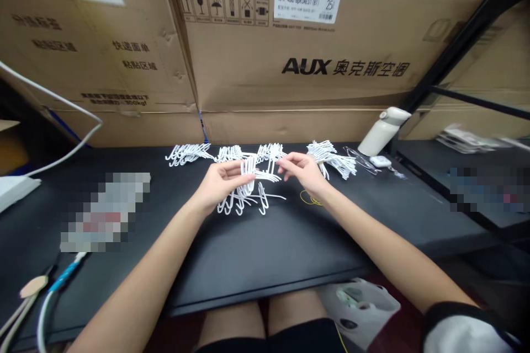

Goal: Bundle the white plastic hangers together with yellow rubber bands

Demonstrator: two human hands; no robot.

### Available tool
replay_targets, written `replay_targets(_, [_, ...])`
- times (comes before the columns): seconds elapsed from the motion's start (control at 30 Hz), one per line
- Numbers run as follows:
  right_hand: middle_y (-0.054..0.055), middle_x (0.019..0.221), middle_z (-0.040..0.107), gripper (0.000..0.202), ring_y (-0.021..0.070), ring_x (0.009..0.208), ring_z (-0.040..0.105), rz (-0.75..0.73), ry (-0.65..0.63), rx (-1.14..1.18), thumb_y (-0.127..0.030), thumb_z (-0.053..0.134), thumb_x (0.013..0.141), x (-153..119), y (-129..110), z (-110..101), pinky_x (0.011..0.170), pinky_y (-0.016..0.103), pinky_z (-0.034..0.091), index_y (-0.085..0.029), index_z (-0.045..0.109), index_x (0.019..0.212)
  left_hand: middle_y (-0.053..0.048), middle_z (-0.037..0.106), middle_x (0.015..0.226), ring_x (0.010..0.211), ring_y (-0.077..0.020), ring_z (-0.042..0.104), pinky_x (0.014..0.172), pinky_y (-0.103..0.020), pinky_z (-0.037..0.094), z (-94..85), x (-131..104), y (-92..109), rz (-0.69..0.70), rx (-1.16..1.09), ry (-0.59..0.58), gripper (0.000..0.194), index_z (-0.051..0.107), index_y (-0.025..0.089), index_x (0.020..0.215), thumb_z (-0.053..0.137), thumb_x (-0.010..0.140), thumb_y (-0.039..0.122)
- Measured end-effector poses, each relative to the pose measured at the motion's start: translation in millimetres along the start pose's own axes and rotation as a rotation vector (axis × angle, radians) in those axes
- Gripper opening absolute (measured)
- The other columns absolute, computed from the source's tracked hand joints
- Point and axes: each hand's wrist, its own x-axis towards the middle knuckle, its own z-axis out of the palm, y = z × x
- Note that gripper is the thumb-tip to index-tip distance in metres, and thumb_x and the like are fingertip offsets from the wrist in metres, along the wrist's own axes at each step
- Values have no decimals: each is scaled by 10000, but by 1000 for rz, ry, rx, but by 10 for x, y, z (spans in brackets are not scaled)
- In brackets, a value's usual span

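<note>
My left hand (219, 182) is closed around a bunch of white hooks (248, 171), thin bent rods lined up side by side. Close to its right, my right hand (304, 170) has thumb and fingertips pinched at one white hook (272, 166) beside the bunch. Under my hands, several loose white hooks (240, 207) lie on the dark table (265, 248). Behind them are grouped hooks: a left pile (188, 154), a middle pile (229, 153) and another pile (269, 150). A larger bundle (331, 159) lies beyond my right hand. Thin yellow ties (310, 198) rest below my right wrist.
Large cardboard boxes (256, 77) stand along the back edge. A white bottle (383, 131) and a small white case (380, 161) are at the back right, near a black metal frame (455, 38). A blurred-out flat object (107, 209) and cables (68, 276) lie left.
</note>
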Motion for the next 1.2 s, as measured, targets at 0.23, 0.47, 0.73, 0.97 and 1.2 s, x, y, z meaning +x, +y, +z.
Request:
replay_targets(0.23, [24,660,669,277,113,585,569,-47,-85,-103,-425,699,734,-103,6,109,563,254,488,-150,674,711,-122,707,1093,1003,-283,670,908,-389,523,25,-20,20,-11,27,-51,518,700,154,1066,823,604,354])
replay_targets(0.47, [61,741,713,299,168,691,663,-22,-166,-131,-447,667,766,-176,35,171,599,274,514,-149,673,781,-116,736,992,958,-291,684,875,-387,537,19,-21,6,-16,24,-53,545,701,150,1061,843,569,338])
replay_targets(0.73, [46,711,699,303,165,668,676,-12,-197,-69,-445,677,761,-193,51,178,615,285,540,-146,652,797,-111,738,966,884,-269,694,794,-359,545,24,-5,-26,-24,56,-93,501,709,162,1039,818,598,371])
replay_targets(0.97, [43,693,693,288,160,652,670,-33,-173,-69,-428,695,748,-219,13,197,674,312,564,-142,665,770,-57,728,859,726,-186,661,633,-263,493,17,-4,-36,13,148,-110,365,707,182,994,734,705,403])
replay_targets(1.2, [26,707,664,318,149,659,654,-34,-139,-11,-463,696,734,-234,55,279,660,305,565,-154,626,761,-46,696,814,709,-202,669,629,-294,534,58,-17,24,2,107,-113,385,655,187,1001,698,725,452])
